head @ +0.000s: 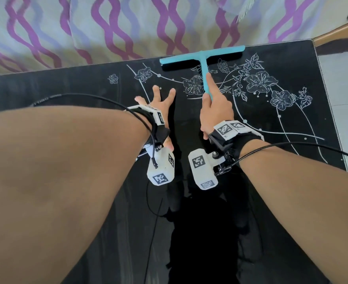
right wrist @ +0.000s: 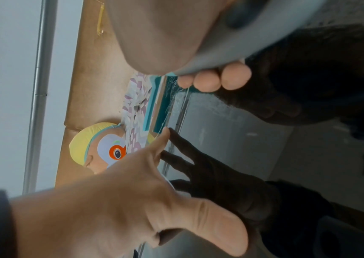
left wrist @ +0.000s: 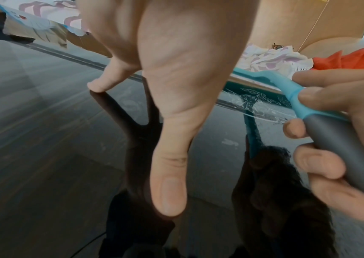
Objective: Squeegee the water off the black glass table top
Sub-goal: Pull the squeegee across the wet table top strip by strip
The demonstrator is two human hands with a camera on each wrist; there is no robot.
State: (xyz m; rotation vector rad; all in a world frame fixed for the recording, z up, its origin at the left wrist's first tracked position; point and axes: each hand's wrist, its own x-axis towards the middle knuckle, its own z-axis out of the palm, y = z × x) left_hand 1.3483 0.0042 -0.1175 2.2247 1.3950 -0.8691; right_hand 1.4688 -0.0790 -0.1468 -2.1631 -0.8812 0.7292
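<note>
So the right hand [head: 216,111] has its fingers wrapped around the handle of the turquoise squeegee [head: 205,64], with the index finger laid straight along the shaft pointing toward the blade. In the left wrist view you can see those fingers [left wrist: 317,165] curled round the grey grip part. The squeegee's crossbar sits at the far edge of the black glass table [head: 292,64], blade down on the glass, right by the white flower print.

The left hand [head: 158,103] holds nothing, fingers spread wide and straight, fingertips [left wrist: 98,86] touching the glass (you can see their reflection meeting them).

Hard to make out: any actual water, the glass mostly shows faint streaks and reflections. The wrist rigs cover both wrists, and a purple-wave curtain [head: 87,27] hangs behind the table's far edge.
</note>
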